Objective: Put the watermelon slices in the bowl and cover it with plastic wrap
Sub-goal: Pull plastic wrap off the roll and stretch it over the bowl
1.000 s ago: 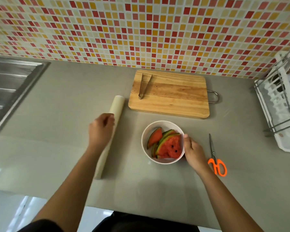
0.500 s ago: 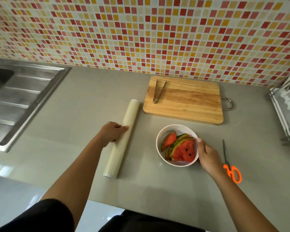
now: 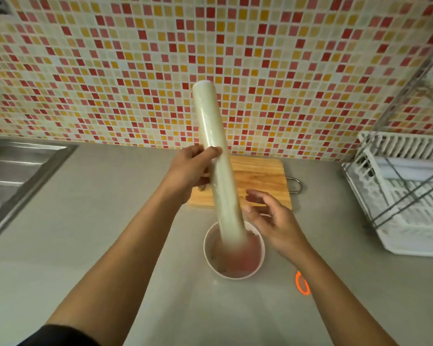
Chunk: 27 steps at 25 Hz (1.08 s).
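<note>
Grey countertop [image 3: 105, 196] stretched wide, red-and-yellow mosaic wall [image 3: 85, 71] rising behind it, steel sink [image 3: 15, 171] sunk in its left end, white dish rack [image 3: 410, 208] parked on its right end.

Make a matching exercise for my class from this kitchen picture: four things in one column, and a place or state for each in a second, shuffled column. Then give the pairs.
1 plastic wrap roll
2 bowl
3 cutting board
4 dish rack

A at the counter's far right
B held up by the left hand
C close to the tiled wall
D white, nearest the person

Pairs: 1-B, 2-D, 3-C, 4-A
</note>
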Each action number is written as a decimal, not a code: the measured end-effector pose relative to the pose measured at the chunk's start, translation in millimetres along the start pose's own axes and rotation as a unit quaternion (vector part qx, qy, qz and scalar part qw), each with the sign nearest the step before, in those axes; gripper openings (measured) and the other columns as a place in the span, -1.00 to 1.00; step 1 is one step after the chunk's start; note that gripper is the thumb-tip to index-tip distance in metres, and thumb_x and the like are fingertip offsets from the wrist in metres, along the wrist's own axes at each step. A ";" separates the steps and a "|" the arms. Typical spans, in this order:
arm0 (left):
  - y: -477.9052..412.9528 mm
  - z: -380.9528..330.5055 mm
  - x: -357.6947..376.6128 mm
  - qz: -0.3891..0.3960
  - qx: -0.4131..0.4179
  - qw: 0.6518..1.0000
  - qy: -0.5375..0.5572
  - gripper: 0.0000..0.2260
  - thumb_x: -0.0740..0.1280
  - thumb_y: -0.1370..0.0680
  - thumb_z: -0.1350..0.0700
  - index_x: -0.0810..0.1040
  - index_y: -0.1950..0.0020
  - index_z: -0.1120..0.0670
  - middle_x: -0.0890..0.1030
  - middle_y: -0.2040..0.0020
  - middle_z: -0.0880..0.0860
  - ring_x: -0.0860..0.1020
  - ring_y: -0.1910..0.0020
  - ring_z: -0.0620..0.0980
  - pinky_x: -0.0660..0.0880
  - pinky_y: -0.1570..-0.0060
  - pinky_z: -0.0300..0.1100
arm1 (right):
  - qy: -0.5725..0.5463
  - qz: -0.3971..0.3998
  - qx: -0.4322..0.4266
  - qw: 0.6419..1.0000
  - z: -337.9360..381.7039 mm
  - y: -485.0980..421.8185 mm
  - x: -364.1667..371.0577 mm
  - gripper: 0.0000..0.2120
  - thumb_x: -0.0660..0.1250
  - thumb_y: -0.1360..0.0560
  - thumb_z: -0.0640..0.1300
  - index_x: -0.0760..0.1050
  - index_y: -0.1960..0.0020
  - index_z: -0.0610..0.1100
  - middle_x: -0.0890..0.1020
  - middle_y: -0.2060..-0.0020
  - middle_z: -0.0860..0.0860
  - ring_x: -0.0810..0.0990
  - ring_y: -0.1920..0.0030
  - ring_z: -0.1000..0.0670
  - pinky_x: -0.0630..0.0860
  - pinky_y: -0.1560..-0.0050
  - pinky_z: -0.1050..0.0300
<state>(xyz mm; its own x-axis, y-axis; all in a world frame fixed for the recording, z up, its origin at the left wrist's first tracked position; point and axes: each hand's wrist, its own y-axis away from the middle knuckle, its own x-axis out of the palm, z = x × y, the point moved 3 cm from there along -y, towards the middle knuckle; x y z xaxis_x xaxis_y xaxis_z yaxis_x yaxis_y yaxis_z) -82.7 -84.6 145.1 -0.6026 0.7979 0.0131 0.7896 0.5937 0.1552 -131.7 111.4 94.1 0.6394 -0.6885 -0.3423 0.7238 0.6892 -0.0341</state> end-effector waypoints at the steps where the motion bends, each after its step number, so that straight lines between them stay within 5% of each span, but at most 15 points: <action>1: 0.6 -3.9 10.3 -0.010 0.006 1.000 0.000 -0.88 0.41 -0.46 0.00 0.55 0.10 0.01 0.65 0.15 -0.01 0.66 0.25 -0.08 0.60 0.32 -0.21 | 0.001 0.013 0.002 1.000 7.7 -0.1 1.8 -0.44 0.33 -0.29 0.39 0.41 -0.22 0.20 0.57 -0.12 0.25 0.57 -0.05 0.28 0.54 0.04 0.35; 5: 2.3 -9.1 33.8 -0.048 0.032 0.997 -0.041 -0.69 0.42 -0.43 -0.03 0.53 -0.09 0.09 0.62 0.05 0.02 0.63 0.11 -0.02 0.56 0.37 -0.25 | 0.067 -0.022 0.009 0.997 22.0 -2.5 0.8 -0.30 0.50 -0.16 0.28 0.32 -0.23 0.20 0.53 -0.05 0.32 0.55 0.00 0.28 0.48 0.13 0.45; 10: 1.3 -8.6 40.0 -0.007 -0.006 0.999 -0.049 -0.56 0.39 -0.43 -0.18 0.45 -0.17 0.06 0.58 -0.03 0.02 0.61 0.04 -0.01 0.57 0.38 -0.25 | 0.118 -0.049 0.018 0.992 14.0 -4.5 -4.4 -0.27 0.54 -0.23 0.03 0.32 -0.33 0.02 0.55 -0.14 0.08 0.56 -0.07 0.02 0.55 -0.04 0.08; 12: 0.6 -9.2 36.4 0.023 -0.019 0.998 -0.059 -0.54 0.24 -0.48 -0.30 0.45 -0.18 0.02 0.58 -0.03 0.01 0.61 0.00 -0.01 0.60 0.20 -0.17 | 0.066 -0.033 0.029 0.997 10.1 -4.5 -6.9 -0.30 0.54 -0.22 0.00 0.34 -0.30 0.06 0.55 -0.12 0.12 0.55 -0.08 0.05 0.54 -0.02 0.15; 14: -0.4 -8.9 31.4 0.062 -0.021 0.998 0.009 -0.63 0.15 -0.58 -0.21 0.49 -0.11 0.07 0.62 0.00 0.04 0.63 0.01 -0.01 0.58 0.07 -0.13 | -0.021 0.008 0.040 0.999 7.3 -1.6 -7.8 -0.38 0.52 -0.20 0.01 0.36 -0.20 0.16 0.55 -0.12 0.17 0.56 -0.11 0.08 0.52 0.00 0.24; 19: 5.0 -12.9 32.0 0.168 0.009 0.975 0.148 -0.57 0.27 -0.53 -0.03 0.40 -0.30 0.21 0.59 0.07 0.11 0.64 0.19 -0.03 0.55 0.39 -0.25 | -0.240 0.118 0.063 0.962 0.6 2.4 -5.7 -0.41 0.51 -0.18 -0.03 0.46 -0.19 0.07 0.67 -0.04 0.14 0.62 -0.10 0.08 0.55 -0.02 0.19; 23: 9.3 -14.8 36.6 0.122 0.047 0.985 0.115 -0.46 0.37 -0.42 -0.08 0.40 -0.30 0.16 0.57 0.05 0.09 0.63 0.25 -0.08 0.51 0.45 -0.27 | -0.187 0.137 0.054 0.971 -4.3 3.5 -7.9 -0.28 0.51 -0.18 0.03 0.38 -0.31 0.10 0.60 -0.18 0.14 0.57 -0.19 0.10 0.53 -0.14 0.13; 25: 12.8 -11.6 37.7 0.103 0.069 0.987 0.103 -0.46 0.38 -0.41 -0.10 0.43 -0.31 0.12 0.58 0.04 0.07 0.64 0.23 -0.08 0.51 0.42 -0.28 | -0.195 0.081 0.034 0.977 6.4 -6.2 -18.8 -0.32 0.53 -0.22 0.09 0.37 -0.29 0.20 0.54 -0.25 0.17 0.54 -0.21 0.15 0.52 -0.16 0.14; 27: 17.0 -7.3 40.1 0.085 0.087 0.990 0.072 -0.48 0.37 -0.41 -0.13 0.47 -0.31 0.04 0.62 0.01 0.03 0.65 0.13 -0.04 0.55 0.31 -0.24 | -0.199 -0.057 -0.004 0.978 26.7 -24.3 -42.1 -0.56 0.48 -0.30 0.16 0.49 -0.15 0.25 0.59 -0.19 0.15 0.58 -0.14 0.19 0.55 -0.14 0.16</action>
<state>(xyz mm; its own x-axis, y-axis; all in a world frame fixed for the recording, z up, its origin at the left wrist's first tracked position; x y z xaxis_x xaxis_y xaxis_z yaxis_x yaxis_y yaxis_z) -94.2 -43.3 155.4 -0.4599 0.8722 0.1665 0.8813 0.4712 -0.0341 -169.3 117.6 134.4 0.6063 -0.7933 0.0563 0.7952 0.6036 -0.0579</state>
